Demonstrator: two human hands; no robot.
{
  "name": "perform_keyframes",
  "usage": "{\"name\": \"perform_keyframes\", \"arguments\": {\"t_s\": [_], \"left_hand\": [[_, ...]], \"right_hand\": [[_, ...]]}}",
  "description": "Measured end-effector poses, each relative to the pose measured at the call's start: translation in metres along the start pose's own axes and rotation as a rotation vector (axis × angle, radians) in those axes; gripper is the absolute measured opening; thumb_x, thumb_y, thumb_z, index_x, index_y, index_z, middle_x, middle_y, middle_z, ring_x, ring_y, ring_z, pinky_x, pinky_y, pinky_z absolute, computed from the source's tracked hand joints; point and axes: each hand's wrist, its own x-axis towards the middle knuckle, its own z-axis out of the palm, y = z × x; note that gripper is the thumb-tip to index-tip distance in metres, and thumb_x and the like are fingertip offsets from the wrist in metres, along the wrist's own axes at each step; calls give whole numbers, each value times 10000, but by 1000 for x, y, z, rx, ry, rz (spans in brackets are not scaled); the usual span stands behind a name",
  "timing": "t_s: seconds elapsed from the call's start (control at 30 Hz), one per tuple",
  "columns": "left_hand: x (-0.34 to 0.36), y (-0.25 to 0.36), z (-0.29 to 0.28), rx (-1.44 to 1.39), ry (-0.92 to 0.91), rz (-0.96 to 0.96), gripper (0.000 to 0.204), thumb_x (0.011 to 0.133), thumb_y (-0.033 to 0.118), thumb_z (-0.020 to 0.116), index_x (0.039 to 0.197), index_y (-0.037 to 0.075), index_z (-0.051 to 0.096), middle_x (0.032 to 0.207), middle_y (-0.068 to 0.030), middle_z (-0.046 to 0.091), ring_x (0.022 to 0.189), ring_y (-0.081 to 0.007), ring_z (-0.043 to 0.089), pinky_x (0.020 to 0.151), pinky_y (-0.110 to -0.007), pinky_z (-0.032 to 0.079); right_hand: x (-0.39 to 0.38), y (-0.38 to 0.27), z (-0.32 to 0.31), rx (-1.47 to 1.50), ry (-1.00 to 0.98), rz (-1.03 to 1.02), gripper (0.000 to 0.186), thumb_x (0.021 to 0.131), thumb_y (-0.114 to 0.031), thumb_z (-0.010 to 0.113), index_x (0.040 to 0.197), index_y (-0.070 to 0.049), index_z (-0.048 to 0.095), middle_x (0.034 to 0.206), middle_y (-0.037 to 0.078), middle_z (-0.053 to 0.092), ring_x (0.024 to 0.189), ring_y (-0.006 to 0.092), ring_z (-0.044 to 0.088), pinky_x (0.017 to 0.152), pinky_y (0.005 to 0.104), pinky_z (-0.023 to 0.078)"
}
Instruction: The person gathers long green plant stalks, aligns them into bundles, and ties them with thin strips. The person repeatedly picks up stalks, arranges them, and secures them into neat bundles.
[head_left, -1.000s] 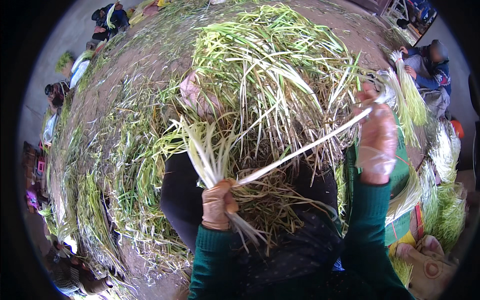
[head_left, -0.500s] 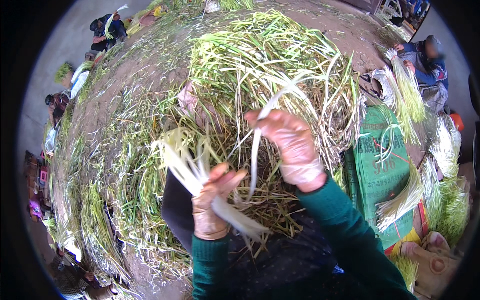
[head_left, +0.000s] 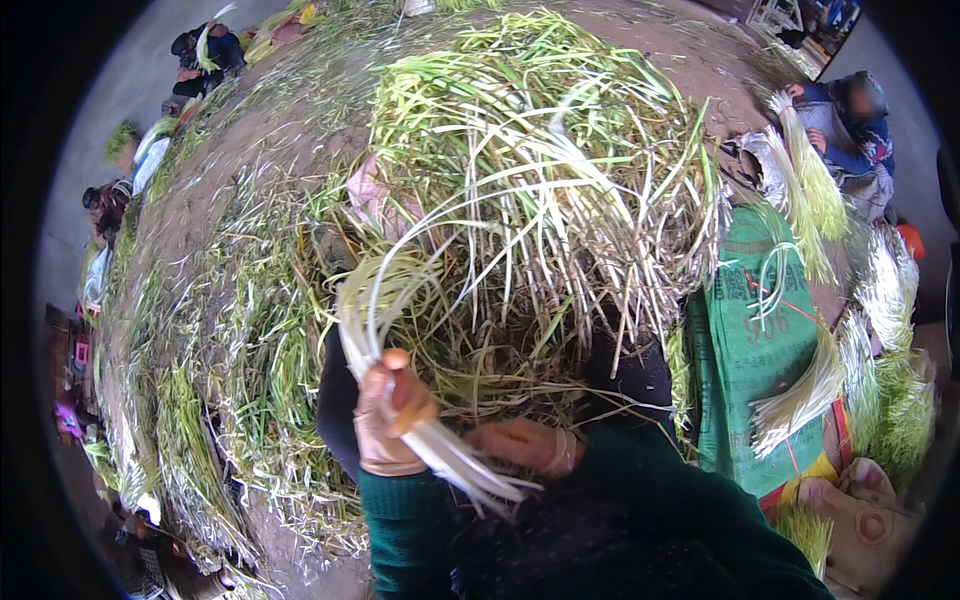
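My left hand [head_left: 393,415] is closed around a bunch of chive-like stalks [head_left: 440,455]. Their pale yellow-green leaves curl over above the fist, and the white stem ends stick out below it to the right. Close to those white ends is my right hand [head_left: 525,445], low in front of my body. Its fingers are blurred and partly behind the stems, so their grip is not clear. Beyond both hands lies a large heap of the same long stalks [head_left: 540,150], green at the far side and whiter toward me.
A green woven sack [head_left: 750,350] lies to the right, with a tied bundle [head_left: 800,400] on it. More bundles [head_left: 885,290] line the right side. A person [head_left: 850,130] sits at the far right; others sit along the left. Loose leaves [head_left: 270,330] litter the ground to the left.
My right hand has come down from over the heap to beside the stem ends. The loose stalk is no longer seen in it. My left hand has shifted slightly left with its bunch.
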Motion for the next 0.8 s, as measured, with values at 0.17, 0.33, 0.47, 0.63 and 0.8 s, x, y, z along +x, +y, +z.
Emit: {"name": "perform_keyframes", "arguments": {"t_s": [0.17, 0.33, 0.47, 0.63, 0.8], "left_hand": [[-3, 123, -33, -164, -303, -477, 284, 885, 201, 542, 1105, 21, 525, 631, 19, 539, 425, -77, 473, 349, -187, 386], [-35, 209, -6, 362, -279, 428, 597, 900, 246, 525, 1380, 46, 231, 738, -46, 589, 454, -85, 496, 332, -236, 411], [-13, 130, -11, 198, -41, 489, 693, 885, 318, 552, 1407, 71, 168, 645, 18, 591, 444, -49, 521, 307, -207, 395], [20, 29, -24, 155, -130, 173, 332, 897, 313, 544, 1131, 80, 512, 518, 72, 513, 366, 6, 406, 323, -165, 358], [4, -1, 9, 425, 40, 182, 293, 904, 278, 541, 977, 3, 608, 451, 63, 408, 314, -32, 332, 327, -194, 297]], "right_hand": [[-46, -42, -13, -185, 75, 223, 218, 906, -248, 496, 956, -62, 598, 635, 36, 560, 555, 124, 525, 527, 278, 425], [-87, -52, -40, -793, 277, -76, 165, 865, -205, 559, 897, -49, 600, 682, 70, 588, 598, 189, 563, 532, 295, 457], [-78, -82, -104, -452, 963, -131, 241, 847, -235, 604, 942, -13, 604, 760, 91, 635, 651, 154, 601, 557, 266, 487], [-56, -77, -203, -426, 1115, 198, 210, 842, -224, 592, 837, -16, 624, 602, 60, 589, 457, 95, 515, 432, 278, 421], [-32, -95, -158, 68, 1123, 15, 56, 818, -47, 591, 766, -40, 575, 561, 32, 541, 423, 79, 479, 330, 195, 376]]}}
